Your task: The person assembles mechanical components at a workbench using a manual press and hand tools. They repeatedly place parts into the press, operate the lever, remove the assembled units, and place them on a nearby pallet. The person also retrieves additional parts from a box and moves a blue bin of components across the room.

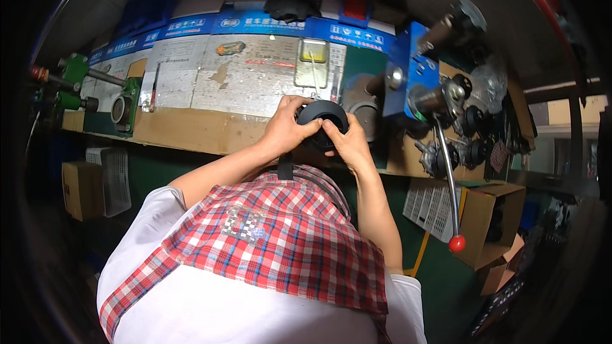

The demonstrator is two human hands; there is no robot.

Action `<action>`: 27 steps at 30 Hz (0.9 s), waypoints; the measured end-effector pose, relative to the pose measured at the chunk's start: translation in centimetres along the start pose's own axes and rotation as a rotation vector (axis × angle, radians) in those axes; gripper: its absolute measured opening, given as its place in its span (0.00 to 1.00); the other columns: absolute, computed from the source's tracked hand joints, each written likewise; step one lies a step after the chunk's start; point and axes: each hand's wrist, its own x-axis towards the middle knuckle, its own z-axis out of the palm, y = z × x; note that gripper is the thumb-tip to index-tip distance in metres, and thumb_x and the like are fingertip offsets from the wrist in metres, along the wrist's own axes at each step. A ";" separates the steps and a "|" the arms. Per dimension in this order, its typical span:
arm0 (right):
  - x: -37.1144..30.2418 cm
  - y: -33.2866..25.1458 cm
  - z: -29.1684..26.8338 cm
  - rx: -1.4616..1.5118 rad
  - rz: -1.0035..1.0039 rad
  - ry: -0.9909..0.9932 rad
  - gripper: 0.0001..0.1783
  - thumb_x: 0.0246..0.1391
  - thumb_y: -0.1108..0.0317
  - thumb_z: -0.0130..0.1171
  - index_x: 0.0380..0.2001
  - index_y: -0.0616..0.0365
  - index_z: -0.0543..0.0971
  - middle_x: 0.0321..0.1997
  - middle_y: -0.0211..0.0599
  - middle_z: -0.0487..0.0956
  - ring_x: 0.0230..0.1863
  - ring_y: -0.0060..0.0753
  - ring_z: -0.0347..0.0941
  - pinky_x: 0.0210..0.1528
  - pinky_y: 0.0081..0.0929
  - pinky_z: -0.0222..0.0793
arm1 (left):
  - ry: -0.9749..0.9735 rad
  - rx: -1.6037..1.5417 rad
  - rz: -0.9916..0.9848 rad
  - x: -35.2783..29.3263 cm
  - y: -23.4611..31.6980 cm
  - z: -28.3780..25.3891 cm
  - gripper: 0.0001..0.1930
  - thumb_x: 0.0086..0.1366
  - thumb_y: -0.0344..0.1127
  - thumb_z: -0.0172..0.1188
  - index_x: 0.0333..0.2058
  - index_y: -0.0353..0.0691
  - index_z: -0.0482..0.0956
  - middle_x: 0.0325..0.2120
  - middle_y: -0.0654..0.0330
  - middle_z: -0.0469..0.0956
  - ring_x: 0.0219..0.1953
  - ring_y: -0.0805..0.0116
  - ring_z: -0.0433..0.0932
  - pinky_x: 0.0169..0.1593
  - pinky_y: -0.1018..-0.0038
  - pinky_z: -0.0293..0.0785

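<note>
A round black ring-shaped part (323, 117) is held above the front edge of the workbench (191, 130), just over my red plaid apron. My left hand (287, 129) grips its left side with the thumb on the rim. My right hand (347, 143) holds its right and lower side, fingers curled under it. A black strap hangs down below the part. A thin metal rod stands just behind it.
A blue lever press (414, 76) with a long red-knobbed handle (456, 243) stands at right, with several black parts (475, 146) beside it. Green vises (73, 83) sit at left. Cardboard boxes (488, 220) and white crates (115, 178) lie below.
</note>
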 end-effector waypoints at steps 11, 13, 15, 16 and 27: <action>-2.3 -5.9 8.2 -0.619 -0.856 0.058 0.37 0.31 0.79 0.72 0.50 0.62 0.70 0.42 0.49 0.72 0.43 0.53 0.72 0.46 0.37 0.69 | -0.646 -1.081 -0.642 0.6 -5.7 -11.8 0.33 0.67 0.59 0.47 0.54 0.32 0.67 0.49 0.51 0.75 0.48 0.62 0.77 0.53 0.67 0.75; -3.0 -7.1 9.4 -0.682 -1.000 -0.016 0.38 0.27 0.84 0.67 0.49 0.61 0.71 0.45 0.46 0.73 0.47 0.51 0.71 0.48 0.36 0.70 | -0.586 -1.348 -0.545 0.4 -5.2 -11.8 0.29 0.68 0.54 0.49 0.55 0.32 0.67 0.49 0.50 0.74 0.51 0.62 0.75 0.58 0.66 0.71; -2.2 -6.6 9.9 -0.718 -1.133 -0.024 0.34 0.29 0.82 0.68 0.48 0.61 0.72 0.44 0.46 0.74 0.48 0.50 0.72 0.51 0.38 0.69 | -0.535 -1.444 -0.341 0.7 -2.9 -12.4 0.27 0.66 0.47 0.56 0.57 0.34 0.65 0.49 0.51 0.74 0.53 0.61 0.74 0.59 0.64 0.71; -1.7 -6.2 10.1 -0.699 -1.166 0.042 0.33 0.30 0.80 0.69 0.47 0.61 0.73 0.46 0.46 0.74 0.50 0.51 0.71 0.52 0.39 0.68 | -0.477 -1.398 -0.247 1.0 -2.9 -12.4 0.28 0.65 0.46 0.58 0.57 0.34 0.65 0.50 0.51 0.73 0.52 0.62 0.74 0.58 0.65 0.71; -1.2 -3.8 10.2 -0.688 -0.820 0.192 0.57 0.31 0.45 0.74 0.61 0.64 0.60 0.61 0.52 0.59 0.63 0.55 0.56 0.64 0.45 0.53 | -0.240 -1.022 -0.054 2.3 -4.0 -13.3 0.27 0.60 0.36 0.63 0.56 0.36 0.68 0.50 0.57 0.74 0.53 0.67 0.70 0.58 0.70 0.64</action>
